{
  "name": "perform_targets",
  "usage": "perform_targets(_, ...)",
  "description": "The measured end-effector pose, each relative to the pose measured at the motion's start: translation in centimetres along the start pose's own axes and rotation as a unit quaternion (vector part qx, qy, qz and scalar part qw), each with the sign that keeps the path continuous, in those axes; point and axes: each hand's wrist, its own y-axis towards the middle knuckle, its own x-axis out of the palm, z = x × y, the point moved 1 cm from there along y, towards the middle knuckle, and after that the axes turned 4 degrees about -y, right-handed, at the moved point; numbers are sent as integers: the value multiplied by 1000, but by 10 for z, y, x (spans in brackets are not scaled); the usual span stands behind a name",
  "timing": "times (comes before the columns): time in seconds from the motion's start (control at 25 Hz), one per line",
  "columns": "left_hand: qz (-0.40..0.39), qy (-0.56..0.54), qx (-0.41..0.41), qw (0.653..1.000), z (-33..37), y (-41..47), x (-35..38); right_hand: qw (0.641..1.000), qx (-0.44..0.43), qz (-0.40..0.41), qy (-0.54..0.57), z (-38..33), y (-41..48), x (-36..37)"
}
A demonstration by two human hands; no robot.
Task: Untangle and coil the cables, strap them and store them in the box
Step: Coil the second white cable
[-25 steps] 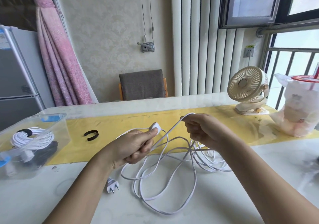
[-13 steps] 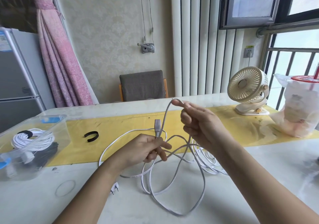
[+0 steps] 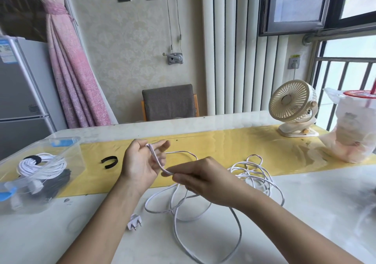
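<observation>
Our right hand (image 3: 203, 178) pinches the limp, light white cable (image 3: 157, 161) draped over our spread left hand (image 3: 140, 162); we judge loops slip easily.

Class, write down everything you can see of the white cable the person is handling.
The white cable is a long, thin, flat-looking cord, plastic by its look, apparently ending in a two-pin plug that lies on the table. One stretch hooks over a finger of the raised left hand and runs to the right hand, which pinches it. The rest sprawls in loose, uncoiled loops across the table and yellow runner.
</observation>
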Motion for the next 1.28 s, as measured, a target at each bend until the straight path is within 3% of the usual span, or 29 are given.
perform_targets(0.2, -42, -121, 39, 991, 23, 0, -5, 973, -40, -69, -218, 12, -2, 15)
perform_targets(0.32, -228, -232, -61, 944, 38, -15, -7, 981, 31, -99, -165, 15, 0, 12)
perform_targets(0.44, -336, -131, -88, 929, 50, -34, -4, 977, 115, -85, -160, 25, 0, -10)
perform_targets(0.56, -466, -9, -126, 875, 47, -49, 0, 968, 187, -31, -165, 33, 0, -32)
perform_targets(0.64, -517, 42, -178, 836, 43, -52, -3, 960, 239, 50, -138, 38, -1, -47)
perform_targets(0.72, -482, 196, -162, 839, 39, -51, -4, 940, 294, 163, -64, 42, -3, -62)
perform_targets(0.84, -387, 420, -155, 806, 28, -43, -2, 890, 340, 282, 111, 42, -6, -79)
perform_targets(0.96, -317, 514, -161, 781, 16, -39, 3, 869, 337, 287, 220, 37, -8, -84)
perform_targets(1.08, -270, 570, -173, 757, 11, -39, 2, 880, 333, 259, 220, 29, -7, -79)
perform_targets(1.28, -145, 582, -127, 790, 7, -26, -4, 902, 264, 234, 250, 11, -3, -69)
